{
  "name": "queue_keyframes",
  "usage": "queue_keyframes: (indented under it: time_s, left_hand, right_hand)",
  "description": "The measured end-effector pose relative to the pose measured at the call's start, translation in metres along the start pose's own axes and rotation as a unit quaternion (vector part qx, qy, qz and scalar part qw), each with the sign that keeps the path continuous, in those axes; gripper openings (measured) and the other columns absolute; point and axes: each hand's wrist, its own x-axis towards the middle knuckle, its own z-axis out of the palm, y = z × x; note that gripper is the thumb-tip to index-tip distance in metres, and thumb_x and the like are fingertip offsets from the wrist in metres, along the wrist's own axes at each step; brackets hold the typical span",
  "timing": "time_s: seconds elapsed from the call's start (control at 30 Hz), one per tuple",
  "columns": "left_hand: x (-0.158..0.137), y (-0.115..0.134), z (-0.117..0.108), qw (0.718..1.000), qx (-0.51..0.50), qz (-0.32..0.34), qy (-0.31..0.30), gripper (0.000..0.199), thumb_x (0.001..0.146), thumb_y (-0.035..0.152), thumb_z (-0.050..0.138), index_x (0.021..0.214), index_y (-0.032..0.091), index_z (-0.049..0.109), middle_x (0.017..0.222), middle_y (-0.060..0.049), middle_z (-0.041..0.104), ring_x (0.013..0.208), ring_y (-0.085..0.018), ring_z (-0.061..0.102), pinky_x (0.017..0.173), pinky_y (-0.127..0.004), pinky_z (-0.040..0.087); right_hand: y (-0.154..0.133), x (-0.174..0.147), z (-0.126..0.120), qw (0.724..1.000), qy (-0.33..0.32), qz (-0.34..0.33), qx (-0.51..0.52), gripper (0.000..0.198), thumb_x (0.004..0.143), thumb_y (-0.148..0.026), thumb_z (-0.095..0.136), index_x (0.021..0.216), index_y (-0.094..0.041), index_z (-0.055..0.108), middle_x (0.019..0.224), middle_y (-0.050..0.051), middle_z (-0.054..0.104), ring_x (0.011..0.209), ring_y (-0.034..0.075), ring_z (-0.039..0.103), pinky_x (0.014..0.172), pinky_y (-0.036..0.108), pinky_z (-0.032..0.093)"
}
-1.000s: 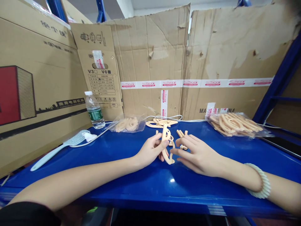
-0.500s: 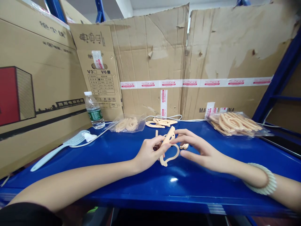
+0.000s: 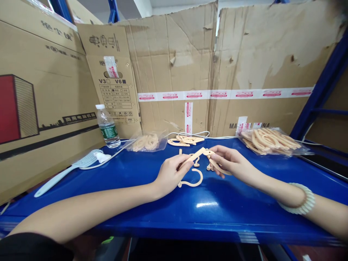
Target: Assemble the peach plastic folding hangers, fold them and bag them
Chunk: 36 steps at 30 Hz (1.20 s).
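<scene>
My left hand (image 3: 174,172) is closed round a straight beige hanger arm (image 3: 196,155). Under my left fingers shows a beige hanger hook (image 3: 200,179); whether it is joined to that arm I cannot tell. My right hand (image 3: 231,161) pinches a curved beige hanger piece (image 3: 217,166), its end meeting the tip of the left arm. Behind my hands, small beige parts (image 3: 196,163) lie on the blue tabletop (image 3: 231,214), partly hidden. Farther back rests a small pile of hanger pieces (image 3: 187,140).
A clear bag of curved beige parts (image 3: 146,141) lies back left, and a larger bag of hanger arms (image 3: 272,141) back right. A water bottle (image 3: 108,128), a pale blue hairbrush (image 3: 70,172) and a white cable (image 3: 119,151) are on the left. Cardboard (image 3: 174,72) walls the back.
My right fingers have closed on the curved piece and brought it against the end of the left arm. The left-hand piece has tipped lower, and the hook appears lower and farther left.
</scene>
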Motion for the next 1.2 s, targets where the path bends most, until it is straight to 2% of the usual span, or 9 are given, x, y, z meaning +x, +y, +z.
queue_keyframes:
  time_s: [0.13,0.2,0.37,0.5,0.63,0.93,1.0,1.13,1.2]
  left_hand:
    - [-0.002,-0.002,-0.001,0.996,0.082,0.039,-0.016,0.032,0.097,0.033,0.04,0.122,0.027,0.059,0.111,-0.002,0.068,0.098,-0.019,0.062,0.082,-0.026,0.046]
    - [-0.003,-0.004,-0.001,0.983,0.165,0.069,-0.029,0.033,0.098,0.033,0.039,0.125,0.028,0.056,0.114,-0.002,0.067,0.099,-0.019,0.064,0.082,-0.027,0.048]
    - [-0.006,-0.008,0.003,0.901,0.388,0.19,-0.042,0.029,0.098,0.029,0.036,0.109,0.019,0.061,0.084,-0.003,0.069,0.063,-0.016,0.066,0.049,-0.023,0.044]
    - [-0.006,-0.006,0.004,0.861,0.425,0.278,-0.029,0.022,0.097,0.021,0.037,0.096,0.014,0.059,0.071,-0.001,0.064,0.058,-0.015,0.063,0.043,-0.021,0.038]
    - [-0.005,-0.003,0.003,0.838,0.452,0.302,-0.054,0.021,0.097,0.017,0.034,0.094,0.012,0.054,0.068,-0.002,0.061,0.056,-0.015,0.063,0.04,-0.022,0.038]
    - [-0.002,0.001,-0.001,0.795,0.5,0.339,-0.057,0.029,0.097,0.015,0.025,0.091,0.009,0.053,0.056,-0.002,0.055,0.041,-0.017,0.057,0.032,-0.024,0.032]
    - [-0.002,0.001,-0.001,0.799,0.502,0.321,-0.078,0.027,0.097,0.017,0.028,0.088,0.01,0.053,0.057,-0.003,0.055,0.042,-0.018,0.058,0.033,-0.024,0.034]
    - [-0.001,0.001,-0.002,0.828,0.477,0.246,-0.161,0.014,0.09,0.011,0.039,0.088,0.011,0.053,0.059,-0.004,0.059,0.047,-0.02,0.062,0.039,-0.025,0.04]
    - [0.0,0.001,-0.004,0.853,0.447,0.213,-0.167,0.014,0.091,0.012,0.04,0.09,0.012,0.053,0.062,-0.004,0.061,0.052,-0.02,0.064,0.044,-0.024,0.042]
  right_hand:
    - [0.003,-0.001,0.0,0.996,-0.078,0.01,-0.037,0.037,0.09,-0.054,0.047,0.087,-0.018,0.046,0.063,-0.003,0.056,0.041,0.005,0.044,0.036,0.017,0.037]
    - [0.007,-0.002,0.0,0.99,-0.127,0.046,-0.032,0.039,0.089,-0.056,0.048,0.091,-0.018,0.046,0.062,-0.003,0.056,0.039,0.005,0.044,0.034,0.016,0.036]
    - [0.013,-0.004,0.002,0.975,-0.173,0.141,0.015,0.043,0.084,-0.057,0.054,0.095,-0.016,0.05,0.055,-0.004,0.057,0.033,0.005,0.045,0.029,0.014,0.031]
    - [0.012,-0.004,0.004,0.967,-0.189,0.165,0.036,0.041,0.084,-0.055,0.054,0.091,-0.015,0.054,0.05,-0.004,0.058,0.028,0.006,0.043,0.024,0.014,0.03]
    - [0.014,-0.006,0.007,0.967,-0.183,0.178,0.016,0.039,0.085,-0.054,0.053,0.086,-0.015,0.056,0.046,-0.003,0.058,0.026,0.006,0.042,0.023,0.013,0.03]
    - [0.014,-0.012,0.017,0.978,-0.123,0.112,-0.125,0.033,0.088,-0.049,0.048,0.081,-0.017,0.052,0.046,-0.004,0.056,0.027,0.007,0.042,0.024,0.014,0.028]
    - [0.015,-0.013,0.017,0.974,-0.114,0.084,-0.177,0.033,0.091,-0.048,0.044,0.079,-0.018,0.051,0.047,-0.003,0.056,0.028,0.008,0.043,0.026,0.016,0.029]
    - [0.015,-0.016,0.019,0.935,-0.079,-0.091,-0.333,0.035,0.095,-0.041,0.037,0.073,-0.019,0.052,0.052,0.0,0.055,0.041,0.011,0.049,0.043,0.022,0.037]
    - [0.012,-0.016,0.018,0.922,-0.069,-0.136,-0.355,0.037,0.096,-0.039,0.035,0.07,-0.018,0.051,0.053,-0.001,0.053,0.045,0.011,0.049,0.048,0.023,0.037]
